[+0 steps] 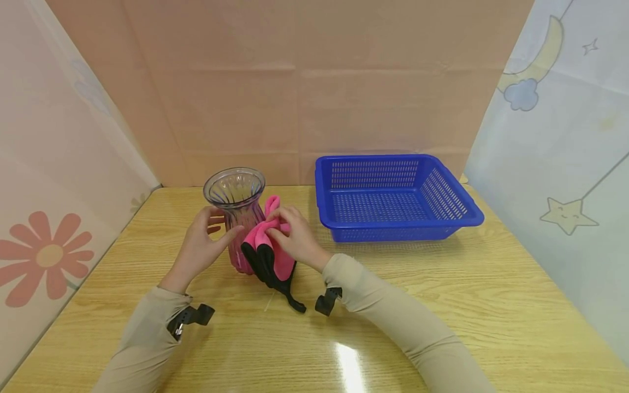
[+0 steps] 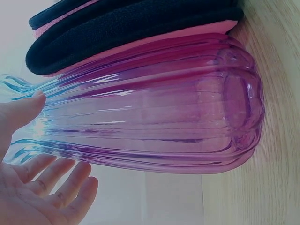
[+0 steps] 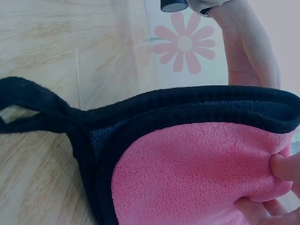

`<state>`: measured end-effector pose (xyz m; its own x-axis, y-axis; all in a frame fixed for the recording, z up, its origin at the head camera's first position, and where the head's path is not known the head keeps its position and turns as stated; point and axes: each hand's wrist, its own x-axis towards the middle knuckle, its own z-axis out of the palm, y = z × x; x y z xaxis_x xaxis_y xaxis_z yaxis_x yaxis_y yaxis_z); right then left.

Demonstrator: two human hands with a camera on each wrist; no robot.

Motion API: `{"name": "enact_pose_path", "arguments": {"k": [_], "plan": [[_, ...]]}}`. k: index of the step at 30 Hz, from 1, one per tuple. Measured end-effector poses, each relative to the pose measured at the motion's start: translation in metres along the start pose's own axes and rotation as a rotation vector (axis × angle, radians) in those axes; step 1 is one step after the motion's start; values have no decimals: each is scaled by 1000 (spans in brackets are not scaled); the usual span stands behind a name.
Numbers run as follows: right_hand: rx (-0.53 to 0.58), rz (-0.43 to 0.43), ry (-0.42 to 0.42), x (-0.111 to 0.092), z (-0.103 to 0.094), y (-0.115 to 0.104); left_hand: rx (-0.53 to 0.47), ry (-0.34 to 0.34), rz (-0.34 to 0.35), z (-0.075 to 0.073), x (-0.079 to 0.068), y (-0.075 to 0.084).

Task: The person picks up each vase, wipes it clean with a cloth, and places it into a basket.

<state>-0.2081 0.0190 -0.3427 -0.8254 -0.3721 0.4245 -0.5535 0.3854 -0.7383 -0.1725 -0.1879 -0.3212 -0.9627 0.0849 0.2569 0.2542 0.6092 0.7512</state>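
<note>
Head view: right grip pinches pink cloth; left grip straddles vase.

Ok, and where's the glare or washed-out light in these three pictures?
Head view: a bright white streak on the table, near the bottom edge; left wrist view: white highlights along the vase, plus a bluish-white bright patch toward its neck; right wrist view: upper right corner washed out pale, no shine on the pink cloth.
</note>
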Motion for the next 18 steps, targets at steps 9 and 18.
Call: {"name": "enact_pose_path", "arguments": {"k": [9, 18], "plan": [[-2, -7, 17, 2, -2, -3, -6, 4, 10, 0, 1, -1], [25, -24, 44, 8, -5, -11, 5, 22, 43, 1, 1, -2]]}}
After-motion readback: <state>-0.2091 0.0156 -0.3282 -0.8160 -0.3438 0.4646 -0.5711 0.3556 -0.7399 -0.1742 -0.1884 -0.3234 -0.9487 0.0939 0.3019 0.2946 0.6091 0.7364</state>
